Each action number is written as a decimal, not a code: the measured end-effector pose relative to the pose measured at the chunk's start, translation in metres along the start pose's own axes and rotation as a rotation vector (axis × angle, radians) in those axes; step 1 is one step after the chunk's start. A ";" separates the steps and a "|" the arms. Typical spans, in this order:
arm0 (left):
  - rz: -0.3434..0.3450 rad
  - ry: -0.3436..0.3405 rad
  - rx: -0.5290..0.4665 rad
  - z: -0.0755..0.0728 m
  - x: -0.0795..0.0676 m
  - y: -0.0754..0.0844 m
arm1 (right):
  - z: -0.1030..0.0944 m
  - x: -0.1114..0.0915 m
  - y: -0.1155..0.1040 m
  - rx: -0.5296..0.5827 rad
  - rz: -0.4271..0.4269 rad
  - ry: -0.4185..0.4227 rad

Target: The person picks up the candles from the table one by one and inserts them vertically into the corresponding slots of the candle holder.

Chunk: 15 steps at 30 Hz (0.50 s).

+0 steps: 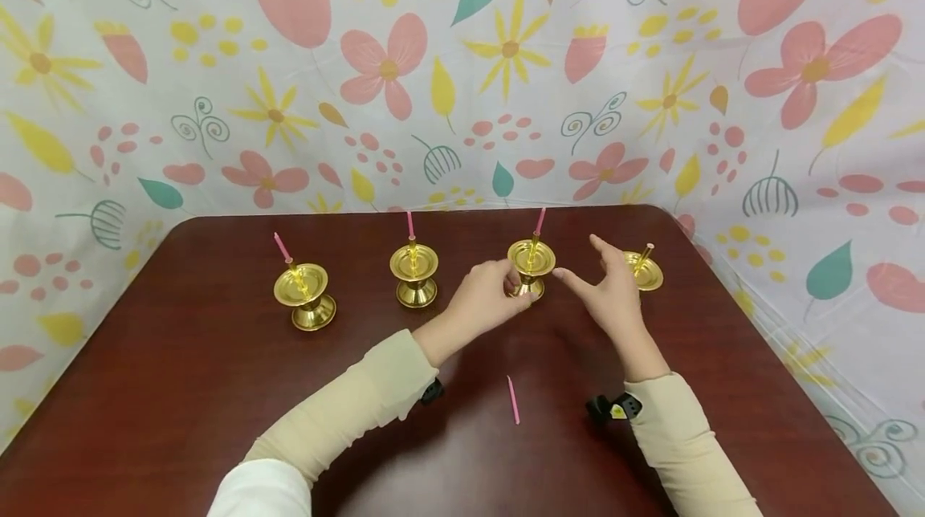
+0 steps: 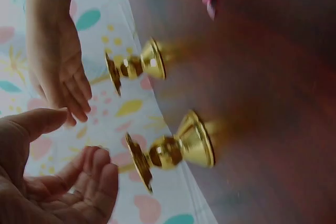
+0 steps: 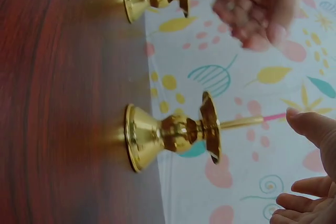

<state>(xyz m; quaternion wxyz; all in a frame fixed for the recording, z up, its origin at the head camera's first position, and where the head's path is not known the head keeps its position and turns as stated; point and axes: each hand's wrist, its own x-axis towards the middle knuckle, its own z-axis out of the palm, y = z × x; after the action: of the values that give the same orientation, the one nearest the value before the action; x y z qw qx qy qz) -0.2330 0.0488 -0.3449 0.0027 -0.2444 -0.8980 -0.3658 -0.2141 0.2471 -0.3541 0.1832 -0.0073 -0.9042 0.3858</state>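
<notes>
My left hand (image 1: 477, 300) is at the left of a brass candle holder (image 1: 531, 258), its fingers relaxed and overlapping the holder's edge in the head view. A thin pink candle (image 1: 540, 221) stands in that holder's tube. Right of it is my right hand (image 1: 610, 292), thumb and fingers spread, holding nothing. In the right wrist view its thumb (image 3: 310, 125) overlaps the pink candle's tip. Behind the right hand, partly hidden, stands another brass holder (image 1: 653, 276); only a pinkish tip shows at its tube. One loose pink candle (image 1: 514, 400) lies on the table between my forearms.
Two more brass holders, one at the far left (image 1: 312, 315) and one left of centre (image 1: 416, 292), each bear an upright or slightly leaning pink candle. The dark reddish table (image 1: 181, 388) ends at a floral cloth (image 1: 448, 83) behind and at the sides.
</notes>
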 end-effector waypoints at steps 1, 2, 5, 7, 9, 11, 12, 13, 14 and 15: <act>-0.005 -0.016 0.008 0.002 -0.004 0.001 | -0.003 -0.001 0.000 -0.003 0.000 0.012; -0.011 -0.030 0.017 0.003 -0.008 0.002 | -0.005 -0.003 0.000 -0.010 0.004 0.023; -0.043 -0.058 0.026 0.006 -0.020 0.004 | -0.013 -0.006 -0.001 -0.029 0.004 0.054; -0.067 -0.069 0.044 0.008 -0.027 0.005 | -0.018 -0.007 -0.001 -0.034 0.000 0.074; -0.088 -0.084 0.076 0.009 -0.033 0.005 | -0.021 -0.006 0.000 -0.033 -0.003 0.098; -0.098 -0.100 0.119 0.012 -0.039 0.005 | -0.024 -0.006 0.003 -0.038 -0.001 0.120; -0.100 -0.108 0.140 0.013 -0.042 0.005 | -0.025 -0.005 0.005 -0.042 0.001 0.128; -0.103 -0.117 0.160 0.014 -0.045 0.005 | -0.026 -0.005 0.007 -0.045 0.008 0.132; -0.107 -0.125 0.180 0.016 -0.048 0.005 | -0.027 -0.005 0.009 -0.050 0.017 0.134; -0.110 -0.134 0.193 0.018 -0.051 0.004 | -0.027 -0.004 0.011 -0.056 0.024 0.137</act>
<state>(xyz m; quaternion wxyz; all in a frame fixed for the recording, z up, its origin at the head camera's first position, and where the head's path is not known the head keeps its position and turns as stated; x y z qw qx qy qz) -0.1837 0.0404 -0.3647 -0.0540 -0.2171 -0.9393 -0.2600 -0.2021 0.2728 -0.3455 0.2398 -0.0498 -0.8998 0.3610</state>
